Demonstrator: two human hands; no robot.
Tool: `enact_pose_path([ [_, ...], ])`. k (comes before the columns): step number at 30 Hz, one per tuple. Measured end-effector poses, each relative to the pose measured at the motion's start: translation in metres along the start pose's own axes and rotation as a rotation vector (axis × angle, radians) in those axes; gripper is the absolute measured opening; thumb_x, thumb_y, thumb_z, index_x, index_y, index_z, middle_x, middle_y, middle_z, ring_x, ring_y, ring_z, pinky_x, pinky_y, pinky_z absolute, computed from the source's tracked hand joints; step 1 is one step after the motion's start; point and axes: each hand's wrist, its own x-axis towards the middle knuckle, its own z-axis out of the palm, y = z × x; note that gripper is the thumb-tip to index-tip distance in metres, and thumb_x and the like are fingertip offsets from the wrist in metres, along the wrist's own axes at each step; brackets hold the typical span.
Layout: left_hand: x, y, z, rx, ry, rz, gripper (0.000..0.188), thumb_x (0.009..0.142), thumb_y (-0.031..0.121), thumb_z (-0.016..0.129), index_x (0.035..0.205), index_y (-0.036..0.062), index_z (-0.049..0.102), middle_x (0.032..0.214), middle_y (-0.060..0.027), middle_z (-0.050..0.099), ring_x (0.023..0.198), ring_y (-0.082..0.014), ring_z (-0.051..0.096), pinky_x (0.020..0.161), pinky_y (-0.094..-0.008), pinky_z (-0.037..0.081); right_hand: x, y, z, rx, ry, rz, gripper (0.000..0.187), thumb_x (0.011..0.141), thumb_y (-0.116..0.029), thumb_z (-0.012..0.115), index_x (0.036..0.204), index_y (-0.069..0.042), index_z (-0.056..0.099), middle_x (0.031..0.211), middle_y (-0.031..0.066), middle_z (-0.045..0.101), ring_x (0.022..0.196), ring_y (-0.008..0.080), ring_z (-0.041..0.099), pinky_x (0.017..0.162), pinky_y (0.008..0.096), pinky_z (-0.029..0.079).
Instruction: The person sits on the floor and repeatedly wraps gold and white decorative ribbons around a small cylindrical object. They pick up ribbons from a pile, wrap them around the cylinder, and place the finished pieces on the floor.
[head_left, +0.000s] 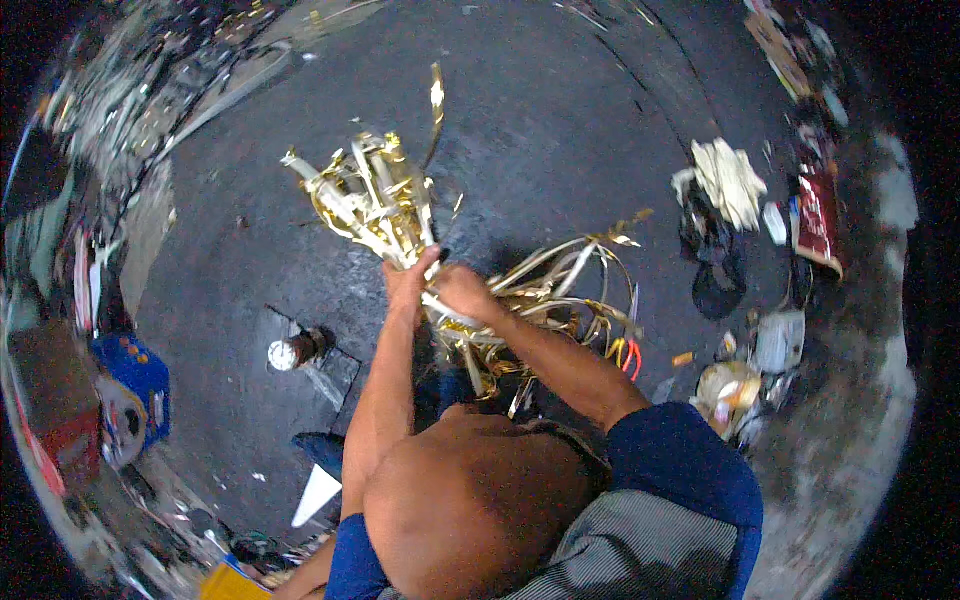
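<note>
A bundle of shiny gold and white strips (375,200) runs through both my hands, over the dark floor. My left hand (407,283) is closed round its middle, the thumb lying along the strips. Close beside it, my right hand (465,293) is closed on the same bundle, its fingers partly hidden and a little blurred. The upper ends fan out away from me. The other ends spread in loose loops (590,300) below and to the right of my right forearm. Whether the strips are tied where I grip them, I cannot tell.
A short tool with a round shiny face (284,355) stands left of my left forearm. White cloth gloves (728,185) lie at the right, by a black crumpled item (712,270). A blue box (135,385) sits at the left. Mixed scrap (130,110) lines the far left.
</note>
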Motion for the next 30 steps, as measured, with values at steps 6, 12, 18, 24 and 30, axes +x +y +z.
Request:
enact_pose_path([
  [6, -0.049, 0.027, -0.001, 0.195, 0.118, -0.002, 0.034, 0.07, 0.002, 0.076, 0.103, 0.0012, 0.066, 0.088, -0.0063, 0.069, 0.074, -0.0185, 0.064, 0.067, -0.0344, 0.052, -0.107, -0.028, -0.005, 0.162, 0.159, -0.428, 0.028, 0.092, -0.016, 0.057, 0.107, 0.007, 0.063, 0.122, 0.0236, 0.061, 0.116, 0.0351, 0.058, 0.102, 0.0455, 0.045],
  [12, -0.106, 0.063, -0.015, 0.196, 0.126, 0.25, 0.032, 0.072, -0.005, 0.07, 0.103, -0.0019, 0.066, 0.091, -0.0054, 0.07, 0.078, -0.0167, 0.064, 0.073, -0.0305, 0.05, -0.143, -0.005, -0.115, 0.034, 1.03, -0.53, 0.02, 0.085, -0.004, 0.067, 0.105, -0.002, 0.067, 0.109, 0.0152, 0.068, 0.1, 0.0341, 0.065, 0.091, 0.0435, 0.051],
  [18, -0.175, 0.101, -0.024, 0.269, -0.027, 0.237, 0.029, 0.072, -0.003, 0.071, 0.1, -0.0018, 0.067, 0.09, -0.0031, 0.069, 0.077, -0.0143, 0.064, 0.072, -0.0302, 0.05, -0.14, 0.125, -0.137, -0.633, 0.714, -0.185, 0.038, 0.096, -0.029, 0.061, 0.129, -0.01, 0.062, 0.129, 0.0173, 0.058, 0.12, 0.0383, 0.052, 0.103, 0.0533, 0.039],
  [24, -0.229, 0.118, -0.085, 0.373, 0.075, 0.284, 0.031, 0.07, -0.004, 0.07, 0.101, -0.0009, 0.068, 0.09, -0.0019, 0.069, 0.077, -0.0121, 0.063, 0.071, -0.0294, 0.051, -0.197, 0.106, 0.008, -0.196, 0.027, -0.413, 0.047, 0.094, -0.04, 0.064, 0.125, -0.006, 0.059, 0.11, 0.017, 0.061, 0.108, 0.0354, 0.054, 0.099, 0.0492, 0.038],
  [30, -0.294, 0.149, -0.15, 0.549, 0.1, 0.253, 0.036, 0.066, -0.002, 0.073, 0.102, -0.0017, 0.067, 0.091, -0.0019, 0.07, 0.08, -0.0108, 0.063, 0.075, -0.0285, 0.052, -0.164, 0.102, 0.062, 0.088, -0.459, -0.086, 0.047, 0.087, -0.041, 0.071, 0.119, -0.007, 0.064, 0.107, 0.017, 0.067, 0.098, 0.0309, 0.062, 0.086, 0.0445, 0.047],
])
